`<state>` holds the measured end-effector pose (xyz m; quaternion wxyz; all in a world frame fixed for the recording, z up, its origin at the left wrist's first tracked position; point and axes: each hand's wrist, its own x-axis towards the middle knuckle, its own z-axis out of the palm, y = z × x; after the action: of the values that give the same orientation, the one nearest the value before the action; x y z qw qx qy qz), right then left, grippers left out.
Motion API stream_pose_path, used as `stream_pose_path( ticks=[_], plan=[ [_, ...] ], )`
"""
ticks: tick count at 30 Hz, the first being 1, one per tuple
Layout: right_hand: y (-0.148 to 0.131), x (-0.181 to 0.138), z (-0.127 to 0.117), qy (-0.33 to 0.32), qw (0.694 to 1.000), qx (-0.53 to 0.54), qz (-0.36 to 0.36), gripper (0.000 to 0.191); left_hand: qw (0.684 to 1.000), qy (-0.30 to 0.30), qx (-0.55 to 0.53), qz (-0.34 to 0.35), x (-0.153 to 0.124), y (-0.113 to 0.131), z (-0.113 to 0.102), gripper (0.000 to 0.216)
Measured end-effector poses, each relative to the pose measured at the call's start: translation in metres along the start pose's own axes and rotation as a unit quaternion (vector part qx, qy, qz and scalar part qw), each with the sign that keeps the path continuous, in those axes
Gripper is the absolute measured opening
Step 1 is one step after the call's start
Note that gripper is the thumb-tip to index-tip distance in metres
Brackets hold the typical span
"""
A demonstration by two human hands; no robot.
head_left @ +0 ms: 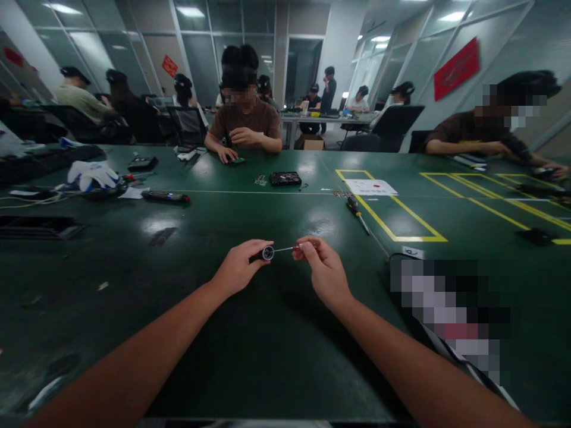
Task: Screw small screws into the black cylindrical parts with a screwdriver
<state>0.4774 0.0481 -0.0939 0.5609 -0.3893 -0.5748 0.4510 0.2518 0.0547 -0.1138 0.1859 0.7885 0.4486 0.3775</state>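
Over the middle of the green table, my left hand (243, 261) is closed around a small dark round part (267, 253) with a silvery ring at its end. The ring faces me. My right hand (324, 267) pinches a small screwdriver (285, 249) by its reddish handle. Its thin shaft points left, and the tip reaches the ring's edge; I cannot tell whether it sits in a screw. Most of the part is hidden by my left fingers.
Yellow-handled screwdriver (354, 206) and paper sheet (370, 187) lie right of centre by yellow tape. Beyond my hands is a black housing (285, 178). A dark cylindrical tool (165, 197) and white gloves (91, 175) lie left. Across sits a person (243, 119) handling a green board.
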Motion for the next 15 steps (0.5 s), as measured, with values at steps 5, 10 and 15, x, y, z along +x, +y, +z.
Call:
stream_pose_path(
  ticks=[5,10,15],
  plan=[
    [0.003,0.007,-0.004,0.019,0.978,0.162,0.126,0.025,1.0,0.019,-0.009,0.0,0.002,0.002,-0.001,0.038],
    [0.002,0.011,-0.008,0.038,0.958,0.233,0.164,0.027,1.0,0.023,-0.011,-0.007,0.003,0.006,-0.001,0.038],
    [0.005,0.006,-0.003,0.047,0.994,0.093,0.029,0.026,1.0,0.015,-0.005,-0.016,0.001,0.01,-0.003,0.039]
  ],
)
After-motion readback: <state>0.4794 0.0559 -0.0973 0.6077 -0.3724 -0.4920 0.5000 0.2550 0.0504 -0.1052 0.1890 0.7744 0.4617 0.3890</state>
